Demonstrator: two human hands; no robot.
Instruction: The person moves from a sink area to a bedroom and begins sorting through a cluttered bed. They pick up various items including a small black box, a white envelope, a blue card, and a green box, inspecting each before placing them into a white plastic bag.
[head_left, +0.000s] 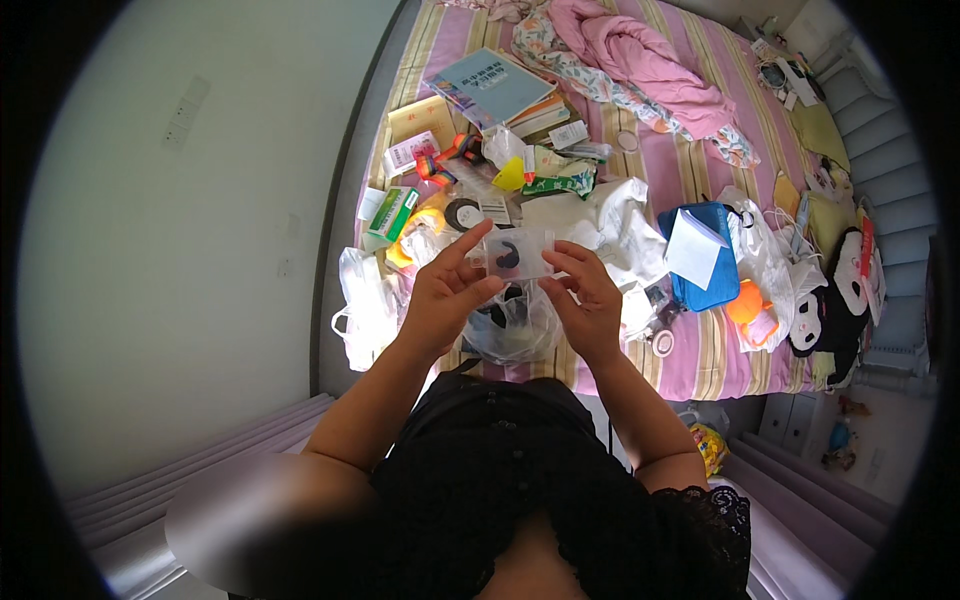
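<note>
Between my two hands is a small clear plastic box [523,262] with a dark curved item [508,254] inside, whose kind I cannot make out. My left hand [447,288] grips its left end between thumb and fingers. At the right end, the fingers and thumb of my right hand [583,300] pinch the box's edge. Below it, at the bed's near edge, sits a clear plastic bag [520,335] with dark things in it. A round black-and-white item [463,214] lies just beyond my left hand.
On the striped bed [715,370] lie stacked books [495,85], a green-and-white box [392,217], a white plastic bag [365,310], white cloth or bag material [610,215], a blue bag [715,285] under white paper, and a pink blanket [650,65]. A wall [190,250] stands at left.
</note>
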